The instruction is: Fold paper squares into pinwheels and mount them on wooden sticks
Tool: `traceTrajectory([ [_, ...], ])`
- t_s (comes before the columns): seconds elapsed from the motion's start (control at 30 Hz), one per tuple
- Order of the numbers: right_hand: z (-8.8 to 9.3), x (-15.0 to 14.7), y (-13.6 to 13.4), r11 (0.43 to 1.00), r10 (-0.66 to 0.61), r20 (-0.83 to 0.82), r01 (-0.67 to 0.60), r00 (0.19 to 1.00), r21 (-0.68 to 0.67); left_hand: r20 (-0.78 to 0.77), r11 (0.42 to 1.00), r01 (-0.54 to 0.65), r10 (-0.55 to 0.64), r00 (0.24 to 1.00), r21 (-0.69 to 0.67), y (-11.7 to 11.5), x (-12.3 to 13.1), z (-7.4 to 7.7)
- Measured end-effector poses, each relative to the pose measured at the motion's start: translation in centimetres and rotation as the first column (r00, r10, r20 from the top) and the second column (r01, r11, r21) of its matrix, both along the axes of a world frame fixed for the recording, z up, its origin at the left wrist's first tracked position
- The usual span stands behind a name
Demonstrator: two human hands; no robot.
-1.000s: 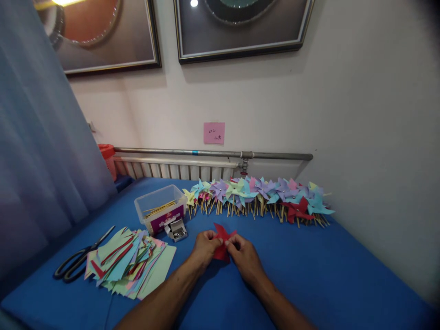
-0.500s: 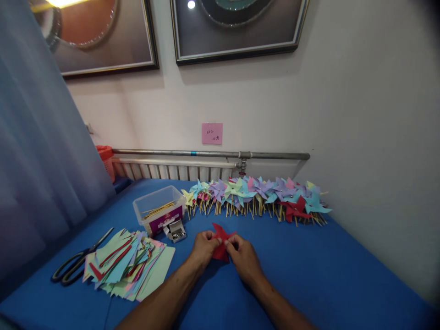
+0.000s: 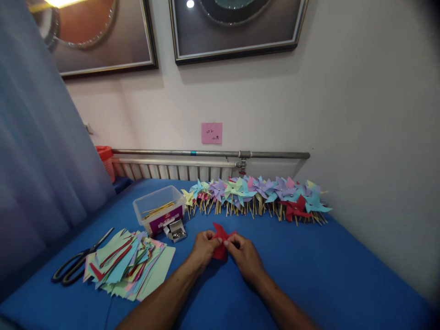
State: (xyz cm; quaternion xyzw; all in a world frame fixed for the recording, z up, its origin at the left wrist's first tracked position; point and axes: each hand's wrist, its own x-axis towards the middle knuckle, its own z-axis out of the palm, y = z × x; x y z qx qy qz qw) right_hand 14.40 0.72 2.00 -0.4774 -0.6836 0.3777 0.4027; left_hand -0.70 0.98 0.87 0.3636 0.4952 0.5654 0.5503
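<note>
Two hands, left hand (image 3: 202, 248) and right hand (image 3: 244, 256), are pinching one red paper pinwheel (image 3: 222, 240) with closed fingertips; one pair of black scissors (image 3: 77, 262) is lying beside a fanned stack of pastel paper (image 3: 130, 266).

Blue table (image 3: 326, 275), scissors (image 3: 77, 263), paper stack (image 3: 127, 266), pinwheel row (image 3: 254, 195)

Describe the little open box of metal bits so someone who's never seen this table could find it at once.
On the blue-covered table, find the clear plastic tub with a purple label, left of the long row of paper pinwheels. The small open cardboard box sits right by the tub's near right corner. Unlike the tub's wooden sticks, it holds shiny silver metal pieces.
</note>
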Motion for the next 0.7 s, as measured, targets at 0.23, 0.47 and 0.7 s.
traceTrajectory([
  [0.23, 0.23, 0.25, 0.12, 1.0, 0.022, -0.025, -0.022, 0.999, -0.005, -0.013, 0.999, 0.031, -0.031, 0.999, 0.018, -0.04, -0.06, -0.02],
  [0.47, 0.09, 0.02, 0.01, 0.999, 0.036, 0.006, -0.036, 0.999, -0.016, -0.054, 0.999, 0.011, -0.009, 0.999, 0.036, 0.08, 0.02, -0.52],
  [0.7, 0.63, 0.16, -0.05, 0.998, 0.053, -0.063, -0.055, 0.997, -0.024, -0.003, 1.0, 0.024, -0.024, 1.0, -0.001, 0.01, -0.33, -0.05],
])
